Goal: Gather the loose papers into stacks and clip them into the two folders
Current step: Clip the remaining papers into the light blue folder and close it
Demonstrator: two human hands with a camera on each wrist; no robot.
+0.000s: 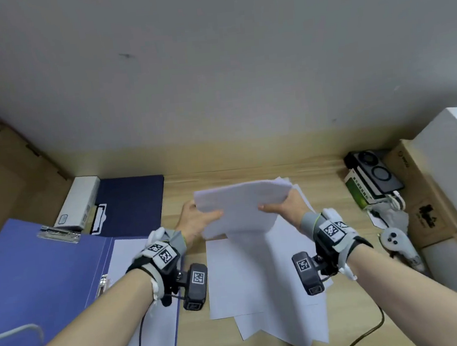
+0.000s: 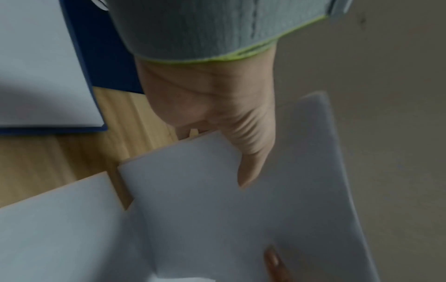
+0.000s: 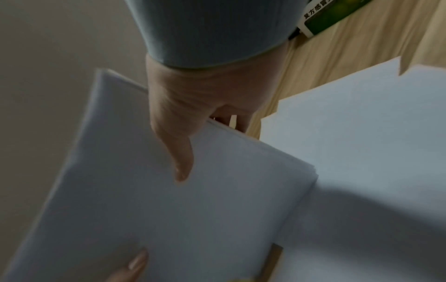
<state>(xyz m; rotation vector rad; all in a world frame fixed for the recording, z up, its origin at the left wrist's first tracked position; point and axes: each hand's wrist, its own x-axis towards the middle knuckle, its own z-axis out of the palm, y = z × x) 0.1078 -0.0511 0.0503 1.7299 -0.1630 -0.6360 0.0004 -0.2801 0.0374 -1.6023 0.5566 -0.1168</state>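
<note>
Held stack: a sheaf of white papers (image 1: 241, 205) is up off the counter, held between both hands in front of the person, its sheets not squared and its near edge sagging.
Left hand: the left hand (image 1: 198, 220) pinches the stack's left edge, thumb (image 2: 251, 164) lying on top of the paper and the fingers curled underneath.
Right hand: the right hand (image 1: 283, 205) pinches the right edge the same way, thumb (image 3: 181, 158) on the top sheet, fingers below it.
Loose sheets: more white sheets (image 1: 260, 281) lie fanned and overlapping on the counter directly under the held stack, some corners poking toward the near edge.
Open folder: a light blue folder (image 1: 37, 288) lies open at the left, a metal clip (image 1: 59, 234) at its far edge and a white page (image 1: 139, 307) on its right half, beside the left wrist.
Second folder: a dark navy folder (image 1: 132, 203) lies closed just behind the open one, near the wall.
Counter: pale wood counter (image 1: 335, 190).
Left side: a white box (image 1: 78, 202) leans beside the navy folder; cardboard boxes (image 1: 4, 172) stand further left.
Right side: a green and white packet (image 1: 359, 192), a black device (image 1: 375, 172) on it, and a white controller (image 1: 398, 243) lie well apart from the papers.
</note>
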